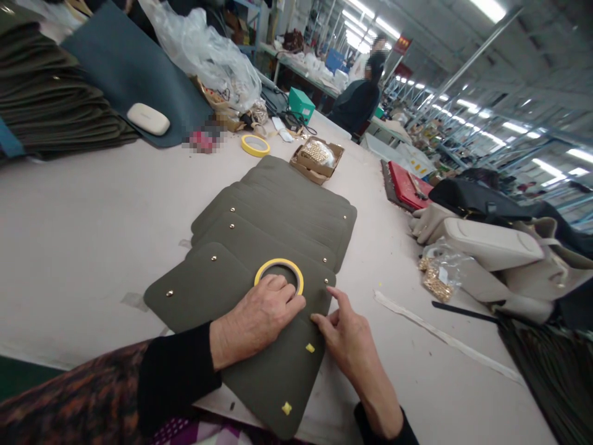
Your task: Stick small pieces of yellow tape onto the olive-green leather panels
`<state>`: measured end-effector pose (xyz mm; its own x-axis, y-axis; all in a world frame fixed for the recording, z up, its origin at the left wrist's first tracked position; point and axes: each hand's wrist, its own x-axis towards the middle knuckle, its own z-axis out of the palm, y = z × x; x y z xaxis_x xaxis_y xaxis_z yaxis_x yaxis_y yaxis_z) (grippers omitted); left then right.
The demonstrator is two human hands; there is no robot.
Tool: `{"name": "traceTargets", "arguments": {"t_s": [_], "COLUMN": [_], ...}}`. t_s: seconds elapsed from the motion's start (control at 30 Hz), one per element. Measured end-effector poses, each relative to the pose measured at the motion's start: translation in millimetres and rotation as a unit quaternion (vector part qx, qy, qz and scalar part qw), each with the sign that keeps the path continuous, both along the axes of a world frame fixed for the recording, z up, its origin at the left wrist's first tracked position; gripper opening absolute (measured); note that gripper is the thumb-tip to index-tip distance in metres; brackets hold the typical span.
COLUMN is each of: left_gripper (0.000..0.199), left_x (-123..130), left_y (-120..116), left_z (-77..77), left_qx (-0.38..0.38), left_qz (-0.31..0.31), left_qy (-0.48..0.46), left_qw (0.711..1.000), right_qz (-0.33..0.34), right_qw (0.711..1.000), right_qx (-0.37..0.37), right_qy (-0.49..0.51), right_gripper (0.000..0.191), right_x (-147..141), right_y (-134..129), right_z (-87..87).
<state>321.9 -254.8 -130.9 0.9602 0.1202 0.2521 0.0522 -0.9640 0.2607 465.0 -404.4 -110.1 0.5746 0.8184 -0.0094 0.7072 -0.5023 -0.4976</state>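
Note:
Several dark olive leather-like panels (185,278) with rounded corners lie overlapping in front of me, small metal studs near their corners. Fingers of my left hand (262,318) are hooked into a roll of yellow tape (301,279), gripping its near rim over the panels. At the right edge of the stack, my right hand (345,340) has its thumb and index finger apart, the thumb on the panel and the index finger beside a stud (326,281). Two bits of yellow tape (286,408) stick to the nearest panel's surface.
Another yellow tape roll (255,145) and a small cardboard box (317,159) of gold-coloured parts stand beyond the panels. Dark folded pieces (55,93) are piled far left. Cream bags (491,241) and a bag of gold chain (438,278) lie right. A person (356,102) sits farther back.

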Motion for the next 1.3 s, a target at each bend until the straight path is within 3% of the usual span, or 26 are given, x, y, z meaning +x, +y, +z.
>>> {"name": "traceTargets", "arguments": {"t_s": [0.07, 0.13, 0.2, 0.27, 0.4, 0.6, 0.73, 0.87, 1.1, 1.3], "left_gripper": [0.008, 0.008, 0.008, 0.009, 0.009, 0.017, 0.021, 0.026, 0.039, 0.024], "left_x": [-0.1, 0.3, 1.2, 2.5, 4.7, 4.4, 0.2, -5.5, -8.4, -6.8], "left_y": [-0.2, -0.5, -0.7, -1.0, -1.7, 0.6, 4.5, 5.1, -1.4, -4.7], "left_z": [-0.1, 0.2, 0.8, 1.3, 1.0, 6.9, 13.7, 15.9, 20.9, 23.2], "left_qx": [0.006, 0.013, 0.022, 0.033, 0.055, 0.033, -0.024, -0.093, -0.098, -0.1], "left_qz": [0.002, 0.001, 0.003, 0.006, 0.008, 0.01, -0.012, -0.037, -0.039, -0.056], "left_qy": [-0.01, -0.022, -0.031, -0.034, -0.034, -0.069, -0.11, -0.149, -0.142, -0.117], "left_qw": [1.0, 1.0, 0.999, 0.999, 0.998, 0.997, 0.994, 0.984, 0.984, 0.986], "right_qz": [0.026, 0.107, 0.194, 0.224, 0.143, 0.01, 0.051, 0.011, 0.12, 0.153], "right_qw": [0.998, 0.988, 0.97, 0.962, 0.985, 0.999, 0.992, 0.985, 0.955, 0.946], "right_qx": [0.039, 0.069, 0.065, 0.037, -0.01, 0.003, -0.007, 0.131, 0.27, 0.268], "right_qy": [-0.04, -0.087, -0.128, -0.152, -0.093, 0.03, 0.111, 0.115, -0.002, -0.102], "right_gripper": [0.027, 0.015, 0.02, 0.023, 0.022, 0.016, 0.024, 0.02, 0.023, 0.019], "right_x": [2.6, 2.7, 0.1, -3.2, -5.5, -9.3, -12.4, -12.9, -28.5, -26.8], "right_y": [-6.5, -11.7, -12.9, -9.9, 1.5, 3.5, -3.4, -7.3, 2.8, 9.7], "right_z": [2.0, 3.5, 3.3, 1.3, -4.3, -4.1, 6.6, 16.5, 14.5, 12.8]}}
